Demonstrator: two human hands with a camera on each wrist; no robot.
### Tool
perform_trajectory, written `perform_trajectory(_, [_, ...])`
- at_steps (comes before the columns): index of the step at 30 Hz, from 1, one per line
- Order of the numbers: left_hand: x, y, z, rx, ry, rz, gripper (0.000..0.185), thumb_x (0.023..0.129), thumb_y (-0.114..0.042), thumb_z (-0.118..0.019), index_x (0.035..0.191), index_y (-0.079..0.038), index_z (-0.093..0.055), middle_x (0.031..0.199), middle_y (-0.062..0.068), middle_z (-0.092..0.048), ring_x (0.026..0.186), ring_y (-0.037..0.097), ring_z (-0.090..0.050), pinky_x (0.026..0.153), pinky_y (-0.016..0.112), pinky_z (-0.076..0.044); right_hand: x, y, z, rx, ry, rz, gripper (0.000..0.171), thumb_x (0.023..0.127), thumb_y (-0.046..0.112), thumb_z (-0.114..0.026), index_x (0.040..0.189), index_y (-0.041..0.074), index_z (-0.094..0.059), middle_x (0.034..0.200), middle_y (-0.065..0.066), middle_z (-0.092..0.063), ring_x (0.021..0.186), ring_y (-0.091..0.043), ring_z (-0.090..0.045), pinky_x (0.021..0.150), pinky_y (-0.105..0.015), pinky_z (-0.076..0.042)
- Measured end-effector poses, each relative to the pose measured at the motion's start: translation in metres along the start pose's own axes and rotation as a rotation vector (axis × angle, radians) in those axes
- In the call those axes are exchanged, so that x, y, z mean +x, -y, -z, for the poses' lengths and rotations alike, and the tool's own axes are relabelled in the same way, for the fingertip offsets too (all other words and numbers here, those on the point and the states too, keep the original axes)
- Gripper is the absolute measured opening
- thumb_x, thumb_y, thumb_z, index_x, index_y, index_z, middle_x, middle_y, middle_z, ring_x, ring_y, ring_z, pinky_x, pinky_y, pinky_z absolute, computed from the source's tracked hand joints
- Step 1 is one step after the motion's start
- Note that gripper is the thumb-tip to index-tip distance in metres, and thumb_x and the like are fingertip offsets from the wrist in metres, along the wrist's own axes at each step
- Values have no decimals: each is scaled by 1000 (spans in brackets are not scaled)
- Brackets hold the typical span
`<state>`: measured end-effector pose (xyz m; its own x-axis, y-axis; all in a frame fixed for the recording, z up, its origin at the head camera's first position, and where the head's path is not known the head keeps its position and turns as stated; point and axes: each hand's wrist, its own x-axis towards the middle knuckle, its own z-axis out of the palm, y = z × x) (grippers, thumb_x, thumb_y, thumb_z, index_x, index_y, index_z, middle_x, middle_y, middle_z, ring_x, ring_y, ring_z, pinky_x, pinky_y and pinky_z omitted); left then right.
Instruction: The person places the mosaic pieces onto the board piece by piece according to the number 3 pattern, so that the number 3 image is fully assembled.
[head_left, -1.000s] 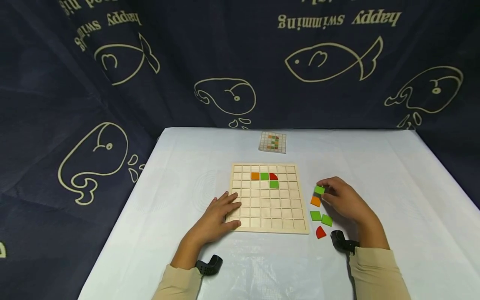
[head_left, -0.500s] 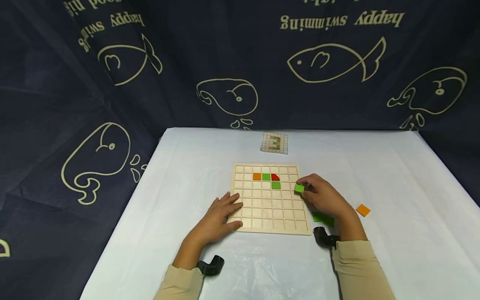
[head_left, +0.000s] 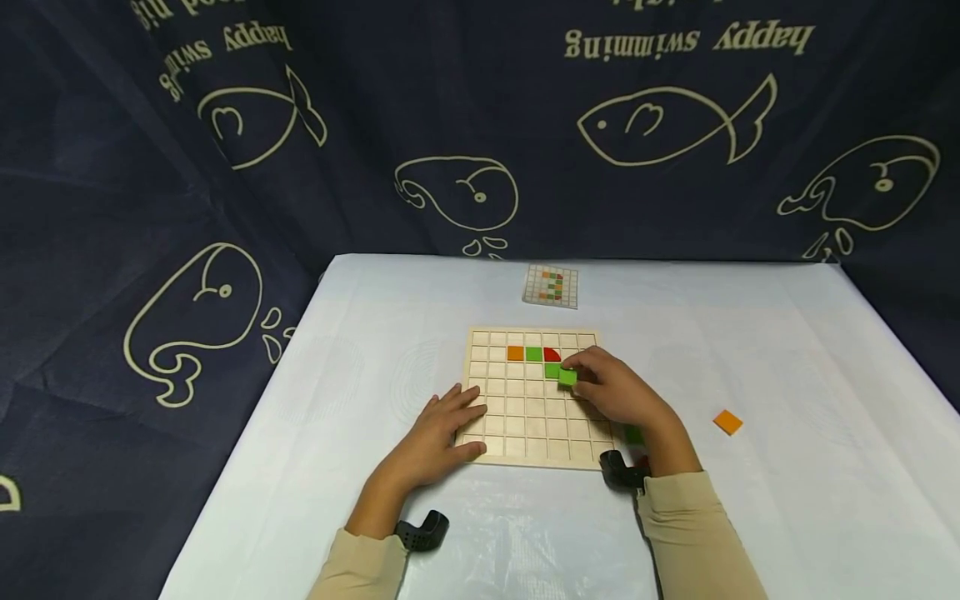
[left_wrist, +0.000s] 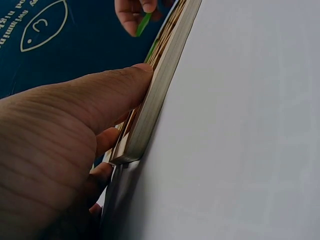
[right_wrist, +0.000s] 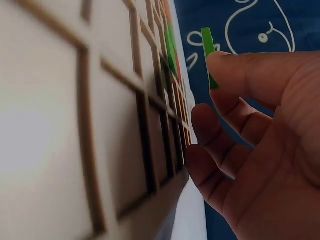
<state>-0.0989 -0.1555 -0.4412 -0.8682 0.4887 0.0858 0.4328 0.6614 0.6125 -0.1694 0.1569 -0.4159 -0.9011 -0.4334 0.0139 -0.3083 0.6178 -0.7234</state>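
My right hand (head_left: 618, 393) pinches a green square tile (head_left: 567, 377) between thumb and fingertips, over the wooden grid board (head_left: 517, 427). In the right wrist view the held tile (right_wrist: 206, 42) stands on edge, apart from the board's surface. Just left of it on the board lies a green tile (head_left: 552, 370). Above that one runs a row: an orange square tile (head_left: 515, 353), a green square tile (head_left: 533, 354) and a red quarter-round tile (head_left: 551, 355). My left hand (head_left: 431, 442) rests on the board's left edge with its fingers spread.
An orange tile (head_left: 727, 422) lies on the white table (head_left: 810, 350) to the right. A green tile (head_left: 633, 434) and a red piece (head_left: 642, 461) are partly hidden by my right wrist. Behind the board lies a printed pattern card (head_left: 551, 286).
My right hand has moved left over the board with the green tile. One orange tile, earlier beside that hand, now lies farther right on the table. The left hand stays put.
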Motion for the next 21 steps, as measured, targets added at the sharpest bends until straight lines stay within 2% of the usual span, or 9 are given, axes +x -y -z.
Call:
perform_trajectory(4, [0, 0, 0, -5, 0, 6, 54, 91, -27, -72, 139, -6, -58, 155, 10, -40, 148, 34, -23, 116, 60, -14, 4, 4, -4, -3, 15, 16, 31, 94, 1, -60, 124, 4, -64, 120, -9, -58, 101, -25, -53, 92, -47, -43])
perform_trajectory(15, [0, 2, -1, 0, 2, 10, 55, 91, -27, -73, 140, -7, -57, 155, 10, -39, 148, 33, -22, 117, 58, -14, 13, 13, -17, -10, 56, 90, 27, 92, -1, -60, 118, 3, -66, 111, -7, -60, 98, -21, -55, 90, -43, -46])
perform_trajectory(21, [0, 1, -1, 8, 1, 10, 55, 92, -27, -73, 140, -7, -57, 155, 9, -39, 148, 33, -22, 116, 59, -14, 17, 19, -24, -19, 74, 84, 29, 91, 0, -57, 118, 5, -66, 117, -7, -61, 104, -22, -57, 94, -44, -45])
